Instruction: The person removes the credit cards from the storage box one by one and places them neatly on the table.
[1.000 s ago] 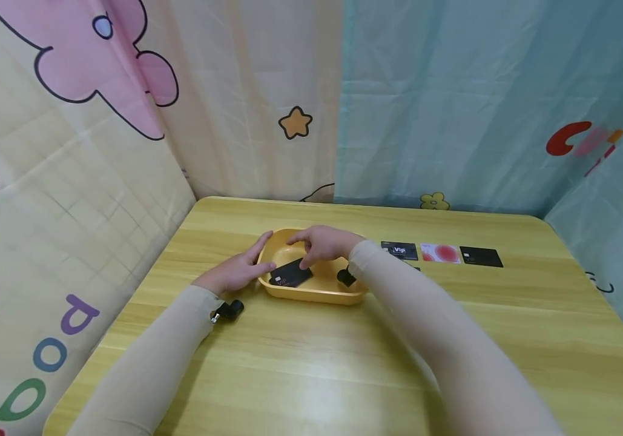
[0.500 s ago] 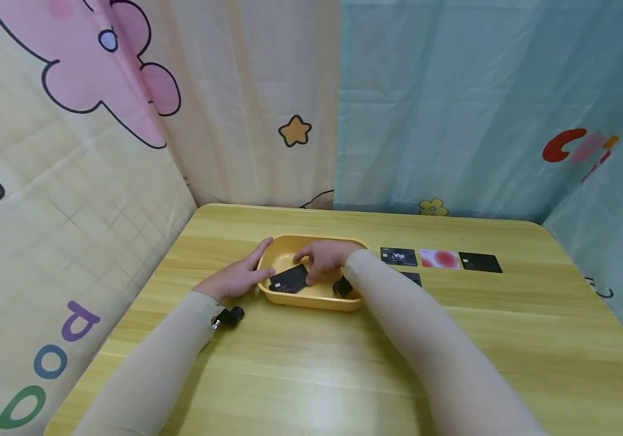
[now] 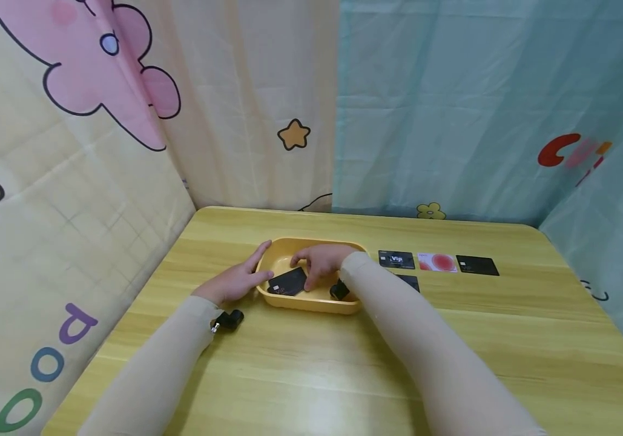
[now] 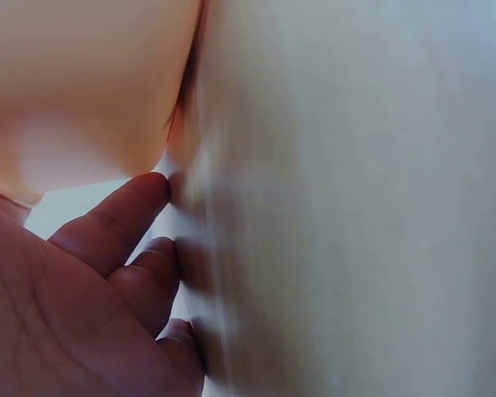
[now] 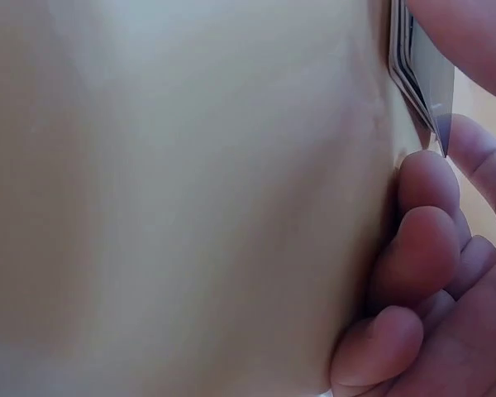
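In the head view a shallow yellow tray (image 3: 311,304) stands on the table. A black card (image 3: 287,282) marked VIP lies tilted in its left part. In the right wrist view more card edges show under the top card (image 5: 443,91), as a small stack. My right hand (image 3: 322,261) reaches into the tray and pinches the top card near its right edge, its other fingers curled on the tray floor. My left hand (image 3: 237,277) rests against the tray's left end, thumb and index finger spread along the rim. In the left wrist view its other fingertips touch the tabletop.
Right of the tray, a black Vip card (image 3: 396,260), a pink-and-white card (image 3: 437,262) and a plain black card (image 3: 477,265) lie in a row. Another dark card (image 3: 410,282) is partly hidden by my right sleeve. Curtains (image 3: 257,121) hang behind the table (image 3: 300,363).
My right hand has sunk slightly toward the card's right edge, its thumb lower. The left hand stays at the tray. The whole head view has shifted a little.
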`<act>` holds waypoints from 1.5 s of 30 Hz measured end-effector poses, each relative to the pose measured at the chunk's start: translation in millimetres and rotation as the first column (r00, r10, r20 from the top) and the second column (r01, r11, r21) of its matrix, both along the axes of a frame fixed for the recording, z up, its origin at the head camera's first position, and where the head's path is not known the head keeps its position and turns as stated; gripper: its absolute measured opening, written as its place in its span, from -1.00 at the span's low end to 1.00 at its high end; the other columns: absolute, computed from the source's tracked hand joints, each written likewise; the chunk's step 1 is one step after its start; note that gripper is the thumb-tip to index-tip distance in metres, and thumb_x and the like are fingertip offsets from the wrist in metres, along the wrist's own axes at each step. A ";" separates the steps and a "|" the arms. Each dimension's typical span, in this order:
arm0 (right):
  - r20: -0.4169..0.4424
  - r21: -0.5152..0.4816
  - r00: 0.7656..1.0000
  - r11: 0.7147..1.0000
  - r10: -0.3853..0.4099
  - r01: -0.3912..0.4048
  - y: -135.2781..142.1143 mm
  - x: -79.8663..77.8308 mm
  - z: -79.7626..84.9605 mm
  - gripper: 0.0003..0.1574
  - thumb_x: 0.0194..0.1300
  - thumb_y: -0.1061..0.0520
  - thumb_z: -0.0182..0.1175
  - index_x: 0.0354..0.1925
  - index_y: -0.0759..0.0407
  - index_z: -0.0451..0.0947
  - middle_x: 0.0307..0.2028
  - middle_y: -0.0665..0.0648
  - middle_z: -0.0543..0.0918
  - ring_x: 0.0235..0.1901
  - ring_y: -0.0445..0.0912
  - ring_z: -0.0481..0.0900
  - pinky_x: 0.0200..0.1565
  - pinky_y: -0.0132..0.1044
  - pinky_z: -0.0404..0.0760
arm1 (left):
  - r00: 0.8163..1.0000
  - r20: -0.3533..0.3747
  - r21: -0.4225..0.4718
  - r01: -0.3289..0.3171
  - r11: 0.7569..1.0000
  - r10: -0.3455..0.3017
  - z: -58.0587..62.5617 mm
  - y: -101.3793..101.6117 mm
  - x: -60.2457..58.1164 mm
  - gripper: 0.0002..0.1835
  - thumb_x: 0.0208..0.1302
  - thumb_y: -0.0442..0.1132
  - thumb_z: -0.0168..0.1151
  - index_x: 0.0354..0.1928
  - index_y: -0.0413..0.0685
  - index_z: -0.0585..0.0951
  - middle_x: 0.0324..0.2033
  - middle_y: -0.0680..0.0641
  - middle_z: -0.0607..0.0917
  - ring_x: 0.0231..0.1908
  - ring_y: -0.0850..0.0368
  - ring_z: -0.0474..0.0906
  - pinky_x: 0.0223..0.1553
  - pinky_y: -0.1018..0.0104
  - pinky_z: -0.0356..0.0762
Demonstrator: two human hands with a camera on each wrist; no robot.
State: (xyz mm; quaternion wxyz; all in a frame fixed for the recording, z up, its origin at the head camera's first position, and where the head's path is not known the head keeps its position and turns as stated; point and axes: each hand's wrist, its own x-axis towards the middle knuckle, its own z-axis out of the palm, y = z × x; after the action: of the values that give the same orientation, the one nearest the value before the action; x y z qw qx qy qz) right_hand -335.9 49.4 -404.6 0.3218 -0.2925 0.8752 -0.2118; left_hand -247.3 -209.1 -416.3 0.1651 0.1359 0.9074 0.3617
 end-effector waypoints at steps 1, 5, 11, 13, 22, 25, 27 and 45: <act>-0.004 -0.002 1.000 1.000 0.004 -0.004 0.4 0.7 1.0 -0.11 0.09 0.02 0.65 0.36 -0.26 0.52 -0.24 0.11 0.57 -0.22 -0.03 0.51 -0.06 -0.18 0.46 | 1.000 -0.005 -0.004 0.003 1.000 -0.003 0.9 0.2 0.1 -0.12 0.61 0.23 -0.01 0.70 0.50 -0.29 0.68 -0.24 0.00 0.56 -0.44 0.16 0.53 -0.42 0.07; -0.012 -0.001 1.000 1.000 0.017 -0.017 1.2 5.1 4.5 -0.12 0.13 0.04 0.63 0.37 -0.26 0.51 -0.17 0.12 0.56 -0.10 0.00 0.51 0.10 -0.12 0.46 | 1.000 -0.003 -0.012 0.003 1.000 -0.003 0.9 0.0 0.0 -0.12 0.61 0.24 -0.01 0.70 0.49 -0.29 0.68 -0.24 0.03 0.55 -0.43 0.19 0.53 -0.41 0.10; -0.001 0.007 1.000 1.000 0.020 -0.020 -0.5 5.8 4.6 -0.10 0.10 0.05 0.64 0.35 -0.33 0.49 0.02 0.12 0.55 0.11 0.05 0.45 0.36 0.01 0.38 | 1.000 0.009 -0.005 0.000 1.000 0.000 0.0 -0.7 0.1 -0.10 0.60 0.24 0.02 0.70 0.49 -0.29 0.67 -0.24 0.03 0.55 -0.43 0.19 0.53 -0.41 0.08; -0.001 0.005 1.000 1.000 0.025 -0.025 -0.3 4.7 4.5 -0.10 0.11 0.08 0.63 0.35 -0.32 0.48 0.00 0.13 0.55 0.10 0.06 0.46 0.31 -0.01 0.40 | 1.000 0.003 -0.005 0.002 1.000 -0.002 0.2 -0.4 -0.5 -0.10 0.59 0.24 0.02 0.70 0.48 -0.29 0.67 -0.26 0.05 0.55 -0.43 0.19 0.53 -0.41 0.09; -0.004 0.021 0.999 0.999 0.047 -0.047 -1.2 1.5 5.2 -0.18 0.10 0.14 0.61 0.24 -0.35 0.51 -0.18 0.11 0.53 -0.10 0.01 0.49 0.07 -0.14 0.42 | 1.000 0.002 -0.008 -0.007 1.000 0.007 -0.1 -0.7 -2.4 -0.09 0.58 0.25 0.04 0.70 0.50 -0.27 0.66 -0.27 0.08 0.54 -0.42 0.21 0.53 -0.39 0.10; 0.011 0.018 0.999 0.999 0.040 -0.040 -1.6 1.6 5.7 -0.22 0.10 0.17 0.61 0.21 -0.31 0.52 -0.26 0.11 0.54 -0.21 0.00 0.50 -0.05 -0.17 0.44 | 1.000 -0.013 -0.010 0.005 1.000 -0.005 -0.6 -0.8 -3.0 -0.10 0.59 0.23 0.02 0.71 0.45 -0.28 0.65 -0.31 0.10 0.53 -0.43 0.22 0.52 -0.39 0.12; 0.024 0.017 0.999 0.999 0.032 -0.033 -1.9 1.8 6.2 -0.23 0.11 0.19 0.60 0.20 -0.28 0.53 -0.29 0.10 0.54 -0.27 -0.02 0.49 -0.12 -0.19 0.45 | 1.000 -0.017 -0.009 0.012 1.000 -0.012 -0.8 -0.7 -3.4 -0.10 0.60 0.22 0.01 0.71 0.43 -0.29 0.64 -0.33 0.10 0.53 -0.42 0.22 0.52 -0.38 0.14; 0.011 0.029 0.999 0.999 0.032 -0.032 -2.5 1.1 6.5 -0.29 0.13 0.26 0.52 0.16 -0.26 0.56 -0.25 0.11 0.56 -0.25 -0.01 0.52 -0.21 -0.23 0.47 | 1.000 -0.014 -0.012 0.023 1.000 -0.024 -1.8 -1.8 -4.6 -0.11 0.62 0.21 -0.02 0.71 0.41 -0.30 0.65 -0.34 0.06 0.55 -0.41 0.18 0.53 -0.37 0.12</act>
State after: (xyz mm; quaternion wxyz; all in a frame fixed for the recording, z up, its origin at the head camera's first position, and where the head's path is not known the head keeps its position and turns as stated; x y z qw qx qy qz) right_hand -334.8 46.9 -398.0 0.3340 -0.3005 0.8718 -0.1952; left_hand -251.9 -210.9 -418.0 0.1635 0.1482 0.9091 0.3534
